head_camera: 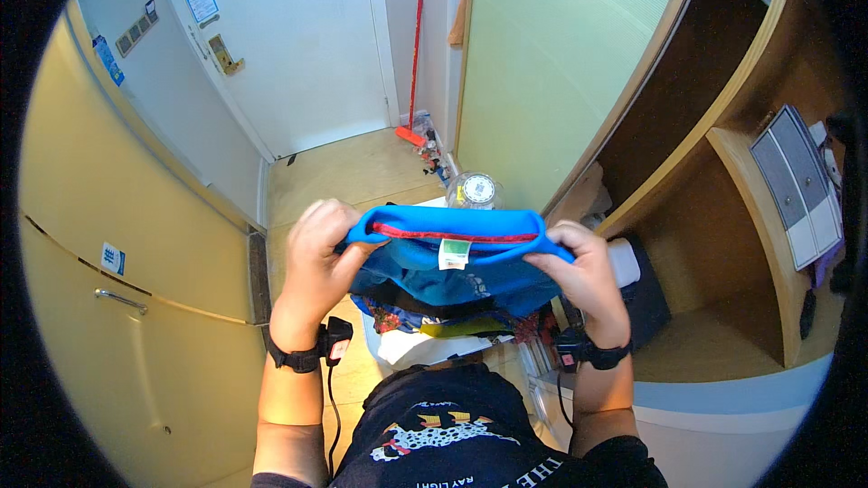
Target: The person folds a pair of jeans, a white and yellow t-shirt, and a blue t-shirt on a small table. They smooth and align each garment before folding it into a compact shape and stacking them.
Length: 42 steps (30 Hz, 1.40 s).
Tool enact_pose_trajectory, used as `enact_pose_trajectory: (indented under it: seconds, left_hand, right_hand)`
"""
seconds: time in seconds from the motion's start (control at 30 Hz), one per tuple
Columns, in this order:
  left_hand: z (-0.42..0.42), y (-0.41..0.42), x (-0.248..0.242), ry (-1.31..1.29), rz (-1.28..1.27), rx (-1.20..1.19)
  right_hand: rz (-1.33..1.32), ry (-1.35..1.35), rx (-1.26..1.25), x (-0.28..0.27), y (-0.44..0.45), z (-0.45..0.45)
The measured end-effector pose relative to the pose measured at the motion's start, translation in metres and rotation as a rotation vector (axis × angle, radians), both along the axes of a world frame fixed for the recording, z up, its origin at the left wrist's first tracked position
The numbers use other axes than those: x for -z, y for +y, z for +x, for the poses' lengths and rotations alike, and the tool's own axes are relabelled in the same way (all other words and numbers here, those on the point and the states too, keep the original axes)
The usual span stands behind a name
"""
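Note:
A bright blue garment is stretched between my two hands in front of my chest. Its wide opening faces me, showing red trim along the inside edge and a small white-and-green label. My left hand pinches one end of the opening between thumb and fingers. At the opposite end, my right hand grips the fabric the same way. The body of the garment hangs below, over a pile of mixed clothes that it partly hides.
A clear plastic container stands just beyond the garment. Ahead is a white door, with a red-handled broom in the corner. Yellow cabinet doors rise on my left. To the right, wooden shelving holds a grey-and-white box.

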<state>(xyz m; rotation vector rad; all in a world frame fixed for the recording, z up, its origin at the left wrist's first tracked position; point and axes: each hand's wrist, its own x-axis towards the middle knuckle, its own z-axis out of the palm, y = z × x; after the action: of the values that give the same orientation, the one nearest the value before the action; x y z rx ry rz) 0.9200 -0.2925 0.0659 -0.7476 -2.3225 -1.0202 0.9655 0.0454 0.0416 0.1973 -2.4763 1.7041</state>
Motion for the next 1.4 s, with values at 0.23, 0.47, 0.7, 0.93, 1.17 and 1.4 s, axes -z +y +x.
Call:
enact_pose_trajectory:
  seconds: [0.23,0.47,0.7,0.93,1.17,1.4]
  left_hand:
    - [0.024,0.002,-0.065,0.282,-0.003,0.054]
    - [0.074,0.019,-0.105,0.385,0.175,-0.007]
    - [0.053,0.027,-0.078,-0.009,0.408,0.391]
    - [0.002,0.06,0.009,-0.72,0.738,0.719]
    - [0.001,0.041,0.016,-0.709,0.671,0.552]
    - [0.041,0.017,0.006,-0.746,0.638,0.715]
  right_hand:
    - [0.045,0.365,0.09,-0.077,0.003,0.032]
    - [-0.095,0.643,0.156,-0.102,0.011,0.071]
    - [-0.167,0.637,0.16,-0.081,0.01,0.08]
    - [-0.291,0.341,-0.209,-0.022,0.004,0.021]
    - [-0.614,0.1,-0.164,0.003,0.021,0.034]
    - [-0.829,0.205,-0.513,-0.006,0.008,0.047]
